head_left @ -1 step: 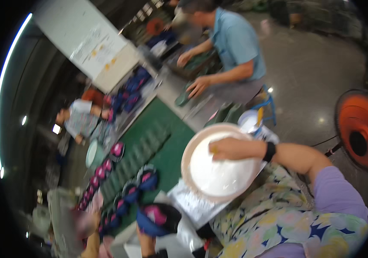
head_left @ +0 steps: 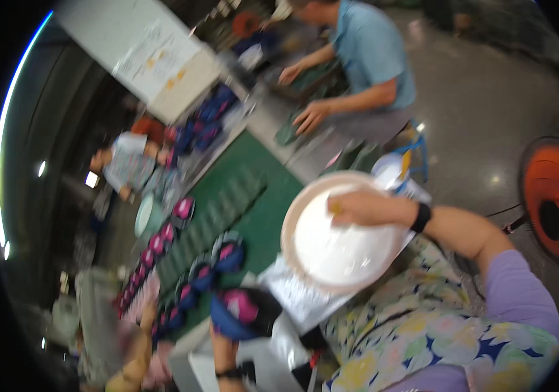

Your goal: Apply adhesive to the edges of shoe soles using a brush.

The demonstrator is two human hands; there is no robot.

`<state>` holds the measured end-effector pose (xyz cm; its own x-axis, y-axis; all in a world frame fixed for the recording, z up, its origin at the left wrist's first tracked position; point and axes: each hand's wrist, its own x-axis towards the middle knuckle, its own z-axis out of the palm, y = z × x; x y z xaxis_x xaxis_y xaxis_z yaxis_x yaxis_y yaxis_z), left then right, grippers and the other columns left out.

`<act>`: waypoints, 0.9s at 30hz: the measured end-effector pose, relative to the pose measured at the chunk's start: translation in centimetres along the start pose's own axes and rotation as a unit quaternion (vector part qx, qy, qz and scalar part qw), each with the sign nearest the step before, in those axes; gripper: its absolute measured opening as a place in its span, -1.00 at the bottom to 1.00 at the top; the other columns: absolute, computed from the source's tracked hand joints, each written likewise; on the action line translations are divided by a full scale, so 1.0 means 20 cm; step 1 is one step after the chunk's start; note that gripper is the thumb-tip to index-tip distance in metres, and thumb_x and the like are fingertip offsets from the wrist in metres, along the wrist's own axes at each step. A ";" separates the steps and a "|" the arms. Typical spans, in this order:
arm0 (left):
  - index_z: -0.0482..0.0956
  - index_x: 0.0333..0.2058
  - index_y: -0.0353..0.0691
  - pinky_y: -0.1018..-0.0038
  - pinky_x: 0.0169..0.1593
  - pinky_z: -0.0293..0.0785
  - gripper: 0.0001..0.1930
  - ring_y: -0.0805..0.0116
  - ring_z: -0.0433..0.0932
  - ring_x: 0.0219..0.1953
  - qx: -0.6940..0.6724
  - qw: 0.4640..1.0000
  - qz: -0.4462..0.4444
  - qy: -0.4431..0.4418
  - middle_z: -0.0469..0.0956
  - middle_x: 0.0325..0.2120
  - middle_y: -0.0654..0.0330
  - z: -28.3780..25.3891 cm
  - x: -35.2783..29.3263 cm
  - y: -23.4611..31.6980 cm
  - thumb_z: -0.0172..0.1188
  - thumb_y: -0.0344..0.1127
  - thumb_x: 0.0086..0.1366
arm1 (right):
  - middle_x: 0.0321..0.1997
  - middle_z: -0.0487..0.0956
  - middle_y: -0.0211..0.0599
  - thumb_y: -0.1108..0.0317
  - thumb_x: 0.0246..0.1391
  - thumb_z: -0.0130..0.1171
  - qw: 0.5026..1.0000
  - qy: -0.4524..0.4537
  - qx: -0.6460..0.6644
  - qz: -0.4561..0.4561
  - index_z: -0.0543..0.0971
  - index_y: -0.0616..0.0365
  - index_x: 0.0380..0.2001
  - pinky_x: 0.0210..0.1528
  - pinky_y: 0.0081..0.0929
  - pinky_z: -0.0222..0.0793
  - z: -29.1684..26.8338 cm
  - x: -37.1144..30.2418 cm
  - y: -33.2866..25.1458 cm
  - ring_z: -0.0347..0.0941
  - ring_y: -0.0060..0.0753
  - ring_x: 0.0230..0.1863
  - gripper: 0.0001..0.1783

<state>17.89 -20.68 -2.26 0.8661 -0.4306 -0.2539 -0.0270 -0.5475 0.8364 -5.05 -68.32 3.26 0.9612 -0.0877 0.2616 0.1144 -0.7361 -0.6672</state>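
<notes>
My right hand [head_left: 364, 209], with a black band at its wrist, is closed over a wide pale pink basin [head_left: 290, 245] of white liquid [head_left: 338, 258]. A bit of yellow shows at its fingertips, too blurred to name. At the lower middle, my left hand [head_left: 222, 343] grips a navy-and-pink shoe upper [head_left: 240, 310] from below, left of the basin and apart from it. The upper's dark end points toward me. White papers [head_left: 299, 294] lie beneath the basin's near left side.
A green belt [head_left: 260, 170] carries rows of similar uppers [head_left: 204, 277] and dark green pieces [head_left: 217, 219]. Across it, a person in a blue shirt [head_left: 377, 59] handles green pieces. Other people are at the left. A white tub [head_left: 389, 171] stands beyond the basin; an orange fan [head_left: 557, 202] at right.
The whole view has shifted slightly, moving most things right. My left hand still holds the upper, and my right hand stays over the basin.
</notes>
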 end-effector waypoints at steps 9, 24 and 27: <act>0.43 0.15 -0.26 0.42 -0.10 0.66 -0.63 0.37 0.64 -0.20 -0.344 0.914 0.025 -0.214 0.60 -0.13 0.16 0.34 0.12 0.49 0.08 -0.44 0.38 | -0.35 0.60 -0.34 0.33 0.19 0.22 0.972 0.091 0.211 -0.055 0.47 0.16 -0.24 -0.19 -0.53 0.44 -0.02 0.15 -0.20 0.56 -0.49 -0.28 -0.82; 0.40 0.17 -0.30 0.47 0.06 0.49 -0.53 0.45 0.56 -0.06 -0.250 0.917 0.304 0.068 0.55 -0.09 0.26 0.69 0.05 0.61 0.19 -0.37 0.30 | -0.52 0.58 -0.15 0.14 0.08 0.33 0.927 0.193 0.288 0.141 0.47 0.34 -0.35 -0.44 -0.48 0.43 0.10 0.12 -0.25 0.55 -0.44 -0.49 -0.58; 0.32 0.26 -0.31 0.44 0.13 0.45 -0.40 0.36 0.54 0.03 -0.253 0.884 0.384 0.080 0.52 0.03 0.18 0.72 0.04 0.60 0.25 -0.36 0.27 | -0.49 0.59 -0.20 0.14 0.09 0.33 0.909 0.176 0.346 0.153 0.48 0.31 -0.34 -0.41 -0.54 0.44 0.10 0.08 -0.27 0.55 -0.50 -0.48 -0.60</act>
<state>11.00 -37.99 0.64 0.7495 -0.4071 0.5220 -0.4469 0.2705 0.8527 -3.68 -63.11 5.89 0.8487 -0.5162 0.1154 0.1030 -0.0527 -0.9933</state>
